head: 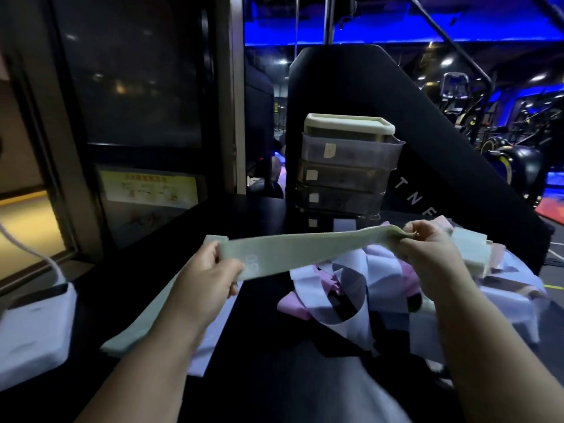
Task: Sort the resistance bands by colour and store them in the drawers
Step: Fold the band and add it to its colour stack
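Seen from the head camera, two bare forearms reach forward over a dark desk [259, 215] in a dim gym lit with blue light. The left hand [213, 270] grips one end of a pale green resistance band [305, 250], its thumb on top and its fingers curled underneath. The right hand [427, 251] pinches the other end, fingers bunched tightly around the gathered material. The band is pulled out flat between both hands and held in the air above the desk, slightly higher on the right. A pale green strip [137, 325] runs down and to the left behind the left forearm, lying on the desk; whether it is part of the same band cannot be told. Below and behind the right hand lies a loose pile of bands [351, 288] in lilac, white and pink, with a few folded pale green ones [470, 251] at its far right edge. Beyond the pile, at the back of the desk, stands a drawer unit [345, 172] of stacked translucent grey drawers, each with a small pale label, under a cream top. A white box [30, 325] with a white cable sits at the near left edge. A yellow notice [149, 187] is fixed to a dark cabinet on the left, and exercise machines [503, 141] stand in the background on the right.
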Demonstrator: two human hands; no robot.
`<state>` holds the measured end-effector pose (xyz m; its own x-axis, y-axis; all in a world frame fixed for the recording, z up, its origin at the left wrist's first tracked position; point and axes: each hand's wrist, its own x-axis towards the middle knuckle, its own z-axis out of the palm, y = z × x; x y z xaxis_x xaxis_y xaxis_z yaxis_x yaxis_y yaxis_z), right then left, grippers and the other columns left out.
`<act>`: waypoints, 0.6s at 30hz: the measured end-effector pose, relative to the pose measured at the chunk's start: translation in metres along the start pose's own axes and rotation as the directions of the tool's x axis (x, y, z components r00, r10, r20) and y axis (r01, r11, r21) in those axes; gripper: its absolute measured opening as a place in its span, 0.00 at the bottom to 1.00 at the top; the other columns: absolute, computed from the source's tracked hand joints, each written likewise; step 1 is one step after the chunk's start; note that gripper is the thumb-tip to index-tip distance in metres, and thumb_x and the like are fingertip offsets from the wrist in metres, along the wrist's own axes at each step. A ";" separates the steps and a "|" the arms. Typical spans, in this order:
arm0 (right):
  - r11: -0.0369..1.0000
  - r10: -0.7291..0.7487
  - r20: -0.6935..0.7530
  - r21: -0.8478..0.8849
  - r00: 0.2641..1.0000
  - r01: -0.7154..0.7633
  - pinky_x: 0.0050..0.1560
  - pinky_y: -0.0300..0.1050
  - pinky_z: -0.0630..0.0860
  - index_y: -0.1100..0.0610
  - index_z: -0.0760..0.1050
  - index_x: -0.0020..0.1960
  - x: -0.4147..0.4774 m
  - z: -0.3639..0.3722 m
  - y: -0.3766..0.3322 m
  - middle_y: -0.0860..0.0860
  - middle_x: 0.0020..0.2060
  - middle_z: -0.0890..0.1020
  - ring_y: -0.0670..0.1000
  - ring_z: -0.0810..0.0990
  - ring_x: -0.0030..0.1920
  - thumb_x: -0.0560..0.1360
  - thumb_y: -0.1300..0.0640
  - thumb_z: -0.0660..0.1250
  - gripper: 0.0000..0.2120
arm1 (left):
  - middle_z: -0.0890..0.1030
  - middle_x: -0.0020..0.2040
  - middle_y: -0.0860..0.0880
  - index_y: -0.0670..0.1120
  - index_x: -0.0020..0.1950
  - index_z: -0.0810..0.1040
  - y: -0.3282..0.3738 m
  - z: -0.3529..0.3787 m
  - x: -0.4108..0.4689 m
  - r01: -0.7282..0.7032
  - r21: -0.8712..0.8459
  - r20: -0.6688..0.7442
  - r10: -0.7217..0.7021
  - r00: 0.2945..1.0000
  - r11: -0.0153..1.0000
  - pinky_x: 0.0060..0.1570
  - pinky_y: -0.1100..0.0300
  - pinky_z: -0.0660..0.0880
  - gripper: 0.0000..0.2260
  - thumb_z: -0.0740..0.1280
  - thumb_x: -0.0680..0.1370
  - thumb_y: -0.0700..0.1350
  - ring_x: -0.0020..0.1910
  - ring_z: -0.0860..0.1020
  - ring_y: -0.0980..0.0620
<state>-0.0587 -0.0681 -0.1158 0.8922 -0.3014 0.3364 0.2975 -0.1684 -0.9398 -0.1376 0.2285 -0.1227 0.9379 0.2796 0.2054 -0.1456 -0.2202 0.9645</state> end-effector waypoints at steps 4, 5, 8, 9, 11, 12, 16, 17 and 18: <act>0.994 0.005 0.077 -0.107 0.997 0.003 0.42 0.49 0.77 0.51 0.66 0.41 -0.006 0.015 0.005 0.55 0.40 0.80 0.52 0.84 0.41 0.76 0.65 0.67 0.13 | 0.72 0.32 0.52 0.42 0.48 0.73 -0.015 -0.017 -0.012 0.036 0.115 0.009 -0.037 0.999 0.993 0.41 0.52 0.67 0.17 0.60 0.66 0.51 0.34 0.70 0.49; 0.987 -0.004 0.077 -0.161 0.997 0.017 0.41 0.49 0.77 0.51 0.67 0.44 -0.007 0.018 0.006 0.55 0.42 0.81 0.53 0.84 0.41 0.76 0.65 0.66 0.12 | 0.71 0.32 0.51 0.41 0.48 0.72 -0.017 -0.020 -0.013 0.021 0.142 0.008 -0.022 1.000 0.990 0.40 0.53 0.67 0.16 0.61 0.67 0.51 0.34 0.69 0.49; 0.963 -0.036 0.086 -0.265 0.996 0.058 0.43 0.51 0.76 0.48 0.68 0.53 -0.010 0.024 0.008 0.55 0.43 0.83 0.52 0.82 0.38 0.74 0.64 0.67 0.15 | 0.68 0.33 0.46 0.39 0.45 0.70 -0.018 -0.034 -0.013 -0.044 0.261 -0.010 0.048 0.999 0.964 0.37 0.54 0.63 0.10 0.61 0.75 0.46 0.34 0.67 0.48; 0.963 -0.034 0.091 -0.263 0.995 0.057 0.43 0.51 0.76 0.47 0.69 0.55 -0.011 0.026 0.009 0.54 0.43 0.83 0.51 0.81 0.37 0.74 0.63 0.69 0.17 | 0.67 0.33 0.45 0.40 0.44 0.69 -0.018 -0.040 -0.012 -0.065 0.286 0.000 0.068 0.998 0.956 0.36 0.54 0.62 0.11 0.60 0.75 0.48 0.34 0.66 0.47; 0.974 -0.014 0.095 -0.222 0.995 0.035 0.42 0.48 0.74 0.47 0.69 0.58 -0.013 0.030 0.009 0.53 0.44 0.82 0.50 0.78 0.37 0.73 0.61 0.72 0.19 | 0.65 0.31 0.48 0.41 0.40 0.66 -0.016 -0.052 -0.011 -0.100 0.311 0.027 0.096 0.995 0.945 0.35 0.55 0.61 0.12 0.59 0.71 0.51 0.32 0.65 0.49; 0.982 -0.004 0.095 -0.187 0.995 0.022 0.41 0.46 0.73 0.48 0.69 0.59 -0.014 0.032 0.009 0.54 0.45 0.82 0.51 0.77 0.38 0.73 0.62 0.72 0.20 | 0.64 0.30 0.50 0.42 0.39 0.66 -0.017 -0.059 -0.010 -0.115 0.320 0.031 0.111 0.993 0.940 0.34 0.55 0.61 0.12 0.61 0.72 0.50 0.31 0.64 0.50; 0.997 -0.013 0.066 -0.075 0.998 0.018 0.38 0.45 0.70 0.44 0.66 0.49 -0.019 0.043 0.003 0.58 0.42 0.82 0.54 0.75 0.38 0.73 0.63 0.72 0.19 | 0.69 0.26 0.53 0.47 0.33 0.71 -0.023 -0.080 -0.008 -0.112 0.366 0.045 0.102 0.994 0.924 0.31 0.59 0.65 0.09 0.67 0.72 0.42 0.26 0.67 0.55; 0.996 -0.026 0.058 -0.080 0.998 0.031 0.38 0.46 0.70 0.44 0.65 0.47 -0.021 0.047 0.001 0.58 0.40 0.82 0.55 0.74 0.37 0.73 0.63 0.72 0.19 | 0.72 0.26 0.55 0.50 0.34 0.73 -0.026 -0.085 -0.009 -0.105 0.360 0.052 0.092 0.994 0.927 0.31 0.60 0.67 0.08 0.68 0.72 0.42 0.26 0.69 0.55; 0.995 -0.043 0.066 -0.092 0.997 0.049 0.38 0.47 0.69 0.44 0.65 0.46 -0.022 0.052 -0.002 0.56 0.37 0.82 0.55 0.73 0.38 0.73 0.63 0.72 0.19 | 0.75 0.28 0.55 0.52 0.36 0.74 -0.028 -0.090 -0.009 -0.099 0.355 0.056 0.085 0.995 0.930 0.32 0.60 0.69 0.07 0.68 0.72 0.42 0.27 0.72 0.55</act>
<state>-0.0615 -0.0123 -0.1247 0.8992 -0.2308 0.3716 0.3082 -0.2687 -0.9126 -0.1702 0.3163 -0.1367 0.9382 0.2072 0.2771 -0.1168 -0.5641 0.8174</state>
